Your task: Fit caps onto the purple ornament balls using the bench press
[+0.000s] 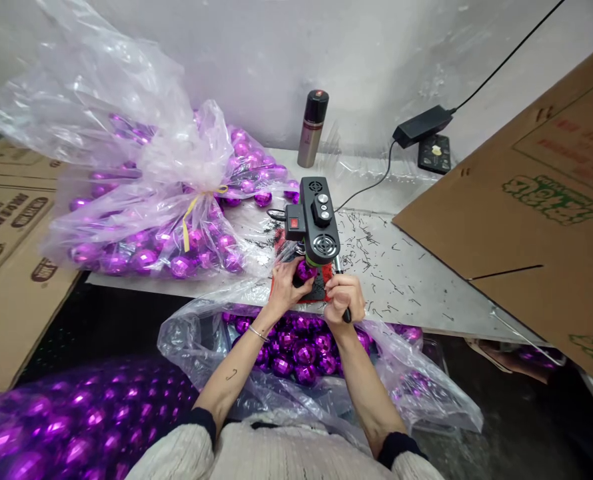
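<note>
My left hand (286, 285) is closed around a purple faceted ball (305, 270), holding it under a small black bench machine (316, 223) with a red switch. My right hand (344, 298) is closed on the machine's black lever handle (345, 313) just to the right. The machine stands on a red base (326, 280) at the front edge of a white table (416, 280). An open clear plastic bag (306, 347) with several more purple balls lies in my lap below both hands.
A large tied plastic bag of purple balls (166, 207) fills the table's left. Another heap of balls (66, 427) lies at lower left. Cardboard sheets (536, 207) lean at right and lie at left (11, 253). A spray can (312, 128), power adapter (423, 125) and black shavings (376, 253) sit behind.
</note>
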A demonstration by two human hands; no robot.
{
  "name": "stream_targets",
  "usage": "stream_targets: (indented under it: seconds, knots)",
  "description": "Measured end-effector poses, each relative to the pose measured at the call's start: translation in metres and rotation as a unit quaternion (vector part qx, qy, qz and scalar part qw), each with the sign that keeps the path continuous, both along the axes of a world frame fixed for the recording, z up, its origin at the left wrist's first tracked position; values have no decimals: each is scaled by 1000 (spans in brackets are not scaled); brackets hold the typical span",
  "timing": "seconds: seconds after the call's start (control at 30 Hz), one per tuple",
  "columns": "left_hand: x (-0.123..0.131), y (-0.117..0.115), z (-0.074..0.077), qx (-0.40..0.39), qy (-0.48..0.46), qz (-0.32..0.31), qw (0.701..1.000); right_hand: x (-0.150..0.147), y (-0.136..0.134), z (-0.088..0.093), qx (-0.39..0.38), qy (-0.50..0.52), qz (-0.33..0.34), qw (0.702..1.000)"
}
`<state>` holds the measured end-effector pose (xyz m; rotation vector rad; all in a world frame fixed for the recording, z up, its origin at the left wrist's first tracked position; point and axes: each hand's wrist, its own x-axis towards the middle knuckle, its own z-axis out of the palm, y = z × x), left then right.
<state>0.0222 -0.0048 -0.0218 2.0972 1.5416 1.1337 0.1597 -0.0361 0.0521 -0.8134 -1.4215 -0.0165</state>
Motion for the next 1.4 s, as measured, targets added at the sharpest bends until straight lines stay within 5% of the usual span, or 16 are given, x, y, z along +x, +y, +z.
stream_targets:
  seconds: [0.53,0.77,0.9,1.03,1.1,1.2,1.4]
  knots:
    - [4,2,-12,29,-46,1,999,-1,5,-12,22,8,19,1000]
    - [-1,3,-10,40,-86,-22,995,2,1,33,-32,14,2,999]
    - [-23,-33,-5,65,-82,-64,992,2,-2,54,-51,21,6,998]
    - [-49,-84,-3,78,8,-138,987,1,-3,47,-44,20,6,999]
    - [-60,-90,0,90,41,-146,984,0,-3,40,-41,24,3,999]
    - [-74,-59,17,88,82,-86,989,-1,-2,35,-40,36,-3,999]
    - [-112,36,74,2,230,29,973,-2,-2,35,-42,33,-6,999]
